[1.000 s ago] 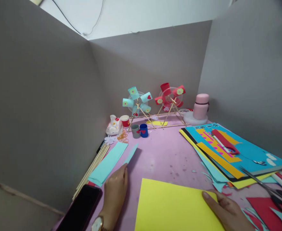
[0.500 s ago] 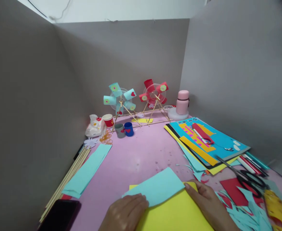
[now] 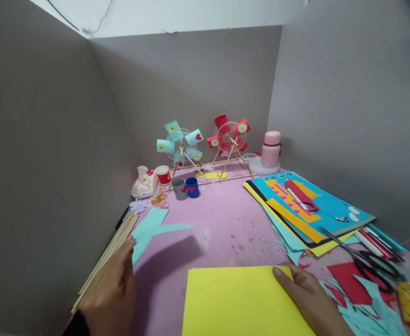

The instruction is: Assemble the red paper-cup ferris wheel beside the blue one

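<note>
My left hand is raised on the left, its fingers closed on one end of a light blue paper strip. That strip shows nearly edge-on, a little blurred, and reaches to the right. Beneath and behind it lie more light blue strips on the table, partly hidden by the hand. My right hand grips the top right corner of a yellow paper sheet, thumb on top and fingers underneath. The sheet lies in front of me.
Wooden sticks run along the left wall. Two paper pinwheel models stand at the back, near a grey cup and a blue cup. On the right are a blue picture folder, scissors and paper scraps.
My left hand has lifted the light blue strip off the yellow sheet and carried it left, over the other strips. My right hand stays on the sheet's corner. The view has shifted slightly.
</note>
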`<state>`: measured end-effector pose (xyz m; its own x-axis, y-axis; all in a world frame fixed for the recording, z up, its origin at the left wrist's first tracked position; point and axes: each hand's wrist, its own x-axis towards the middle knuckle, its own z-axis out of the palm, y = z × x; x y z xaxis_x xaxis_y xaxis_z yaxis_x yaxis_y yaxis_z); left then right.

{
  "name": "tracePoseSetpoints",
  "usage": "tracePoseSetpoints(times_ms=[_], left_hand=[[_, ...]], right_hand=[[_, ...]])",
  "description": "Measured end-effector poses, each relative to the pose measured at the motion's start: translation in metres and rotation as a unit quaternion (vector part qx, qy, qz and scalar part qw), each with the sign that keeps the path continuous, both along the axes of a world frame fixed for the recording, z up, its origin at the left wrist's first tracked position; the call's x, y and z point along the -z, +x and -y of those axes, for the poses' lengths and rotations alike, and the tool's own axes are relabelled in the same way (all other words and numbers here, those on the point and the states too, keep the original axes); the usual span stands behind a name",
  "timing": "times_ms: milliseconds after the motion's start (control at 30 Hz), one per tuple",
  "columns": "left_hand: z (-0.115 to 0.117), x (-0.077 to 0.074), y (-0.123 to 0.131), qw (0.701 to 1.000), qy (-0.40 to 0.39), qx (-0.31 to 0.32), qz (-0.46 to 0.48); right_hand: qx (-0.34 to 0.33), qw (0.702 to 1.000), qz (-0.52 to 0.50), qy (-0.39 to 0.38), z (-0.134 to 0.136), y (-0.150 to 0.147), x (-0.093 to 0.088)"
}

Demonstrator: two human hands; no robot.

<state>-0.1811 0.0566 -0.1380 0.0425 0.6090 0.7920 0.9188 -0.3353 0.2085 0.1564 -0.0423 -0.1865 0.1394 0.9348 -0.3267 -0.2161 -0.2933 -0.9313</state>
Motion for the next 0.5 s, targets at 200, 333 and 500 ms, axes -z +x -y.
tracePoseSetpoints(times_ms=[200,333,500], left_hand=[[-0.007,0.007,0.024,0.981,-0.159,0.011,-0.108],[0.018,0.005,0.063,0.931,-0.293,0.142,0.164],[0.033,0.012,0.084,0.736,-0.535,0.215,0.354]], right_hand=[[0.009,1.000,0.015,0.015,-0.002,0.000,0.004],[0.018,1.000,-0.006,0.019,-0.002,-0.002,0.009],[0.041,0.999,-0.006,0.031,-0.002,-0.006,0.005]])
